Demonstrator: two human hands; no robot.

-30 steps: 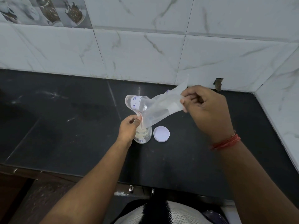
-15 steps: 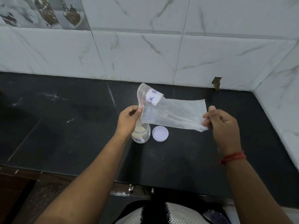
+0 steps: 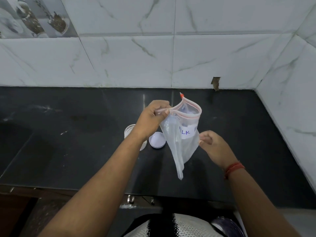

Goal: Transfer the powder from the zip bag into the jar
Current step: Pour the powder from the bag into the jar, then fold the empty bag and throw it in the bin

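Note:
A clear zip bag (image 3: 181, 144) with a red zip strip and a white label reading "MILK" hangs mouth up above the black counter. The bag looks nearly empty. My left hand (image 3: 152, 118) pinches the zip strip at the bag's left corner. My right hand (image 3: 212, 145) has its fingers closed at the bag's right edge, below the label. The small glass jar (image 3: 130, 131) stands open on the counter behind my left wrist, which hides most of it; pale powder shows at its base. Its white lid (image 3: 157, 140) lies just right of the jar.
The black counter (image 3: 68, 134) runs to marble-tiled walls at the back and right, with a small hole in the tile at the back right. The counter's front edge lies below my forearms.
The bag has swung from lying tipped over the jar to hanging mouth up. My left hand rose and moved right with the zip; my right hand dropped from the bag's bottom to its right side.

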